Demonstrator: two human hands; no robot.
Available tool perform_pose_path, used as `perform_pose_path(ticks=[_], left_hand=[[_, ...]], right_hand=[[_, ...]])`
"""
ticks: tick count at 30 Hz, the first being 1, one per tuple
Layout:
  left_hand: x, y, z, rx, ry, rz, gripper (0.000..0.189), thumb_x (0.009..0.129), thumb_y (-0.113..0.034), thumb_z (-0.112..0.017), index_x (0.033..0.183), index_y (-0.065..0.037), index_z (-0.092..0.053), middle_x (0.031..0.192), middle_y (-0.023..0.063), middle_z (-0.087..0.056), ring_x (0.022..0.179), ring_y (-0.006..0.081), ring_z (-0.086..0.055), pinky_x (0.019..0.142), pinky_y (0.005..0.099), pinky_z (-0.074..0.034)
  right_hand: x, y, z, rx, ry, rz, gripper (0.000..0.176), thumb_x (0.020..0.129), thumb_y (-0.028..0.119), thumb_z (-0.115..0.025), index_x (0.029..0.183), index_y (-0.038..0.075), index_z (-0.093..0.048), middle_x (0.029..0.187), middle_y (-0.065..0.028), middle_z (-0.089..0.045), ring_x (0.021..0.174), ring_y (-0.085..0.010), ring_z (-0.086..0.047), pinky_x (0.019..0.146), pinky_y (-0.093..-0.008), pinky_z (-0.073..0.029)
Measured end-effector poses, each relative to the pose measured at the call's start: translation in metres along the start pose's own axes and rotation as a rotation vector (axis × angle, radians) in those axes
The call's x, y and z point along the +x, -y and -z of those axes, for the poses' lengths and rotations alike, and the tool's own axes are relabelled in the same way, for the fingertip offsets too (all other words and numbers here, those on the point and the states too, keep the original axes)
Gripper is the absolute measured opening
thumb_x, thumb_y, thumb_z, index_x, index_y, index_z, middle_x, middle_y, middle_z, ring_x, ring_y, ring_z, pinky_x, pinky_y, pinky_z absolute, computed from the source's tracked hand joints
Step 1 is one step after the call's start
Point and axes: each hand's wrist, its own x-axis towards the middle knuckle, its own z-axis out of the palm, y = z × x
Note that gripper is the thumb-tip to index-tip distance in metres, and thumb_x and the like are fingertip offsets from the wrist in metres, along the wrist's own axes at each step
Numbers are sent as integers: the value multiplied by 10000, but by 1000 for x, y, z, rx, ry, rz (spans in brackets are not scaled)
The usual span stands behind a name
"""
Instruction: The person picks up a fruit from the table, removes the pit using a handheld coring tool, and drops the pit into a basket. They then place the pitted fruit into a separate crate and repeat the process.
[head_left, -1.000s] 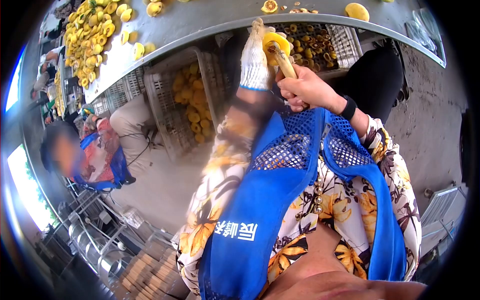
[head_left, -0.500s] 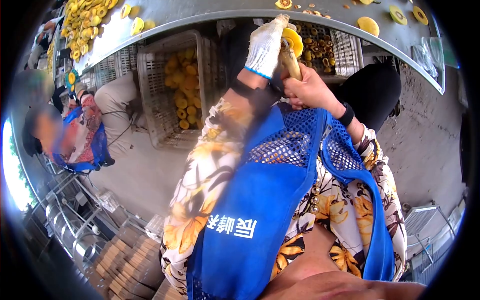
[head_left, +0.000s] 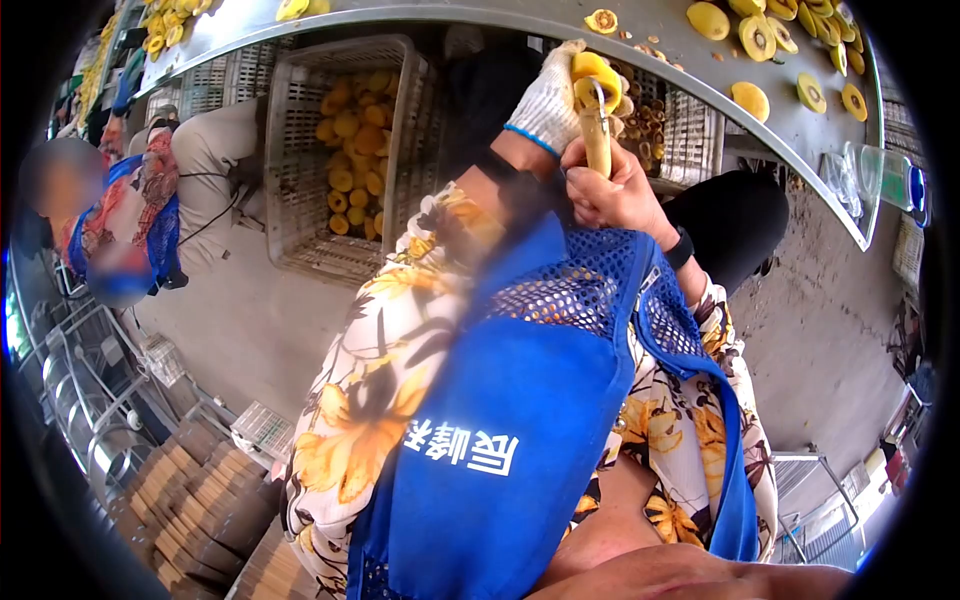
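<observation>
The tool [head_left: 597, 135] has swung from a slant to nearly upright, and its wire loop now presses on the peach [head_left: 590, 70], so scooping looks under way. The gloved left hand [head_left: 550, 100] grips the peach from 9 o'clock. The right hand [head_left: 612, 190] fists the handle, with the peach at its 12 o'clock.
</observation>
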Motion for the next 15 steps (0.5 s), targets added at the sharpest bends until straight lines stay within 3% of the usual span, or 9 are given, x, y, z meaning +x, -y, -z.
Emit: perform_pose_path(ticks=[1,3,5,6,9,11,13,15], left_hand=[[4,-1,3,-40,-32,16,480,900,-471,-429,940,-16,-576,820,150,-640,674,280,-611,575,369,-515],[13,1,5,-128,-303,-58,504,897,-520,-414,936,-38,-555,780,145,-626,653,295,-616,528,392,-510],[10,-14,19,-96,-290,-42,432,880,-529,-472,964,-107,-506,727,93,-606,595,296,-616,447,450,-473],[-3,-24,23,-77,-200,-127,423,897,-521,-446,962,-108,-506,726,106,-606,606,285,-622,444,417,-473],[-29,-54,52,46,-239,-331,446,890,-535,-441,989,-102,-491,802,136,-629,669,299,-634,490,411,-510],[-44,-78,86,203,-474,-398,522,875,-549,-456,1033,-61,-553,892,140,-645,761,281,-652,624,431,-526],[-50,-115,122,1283,-1051,-192,455,854,-499,-514,1004,-93,-654,925,121,-666,797,284,-648,737,425,-506],[-50,-116,117,1641,-1154,-489,410,819,-471,-561,1008,-126,-677,985,102,-664,920,292,-628,844,401,-462]], right_hand=[[0,2,-2,22,22,37,144,867,43,-503,1003,52,-456,590,-3,-408,404,-61,-351,378,-206,-310],[2,1,0,23,-29,68,147,882,54,-504,1022,48,-460,596,-3,-419,405,-61,-357,380,-208,-325],[0,7,5,-19,-150,-13,157,889,64,-507,1040,45,-465,603,3,-429,408,-55,-359,381,-208,-337],[-3,12,5,-51,-196,-48,157,878,56,-515,1029,38,-474,608,15,-434,411,-42,-360,386,-198,-337],[-8,11,19,-162,-211,-108,153,865,45,-522,1013,33,-483,613,23,-447,417,-33,-366,390,-189,-339],[-12,3,26,-247,-283,-92,127,854,62,-551,971,40,-507,619,32,-467,431,-30,-406,394,-181,-351],[-17,6,28,-298,-329,-115,120,851,74,-566,955,43,-515,616,34,-470,430,-34,-418,393,-182,-355],[-19,2,34,-292,-352,-124,127,848,79,-572,955,42,-514,611,35,-472,429,-37,-419,393,-184,-357]])
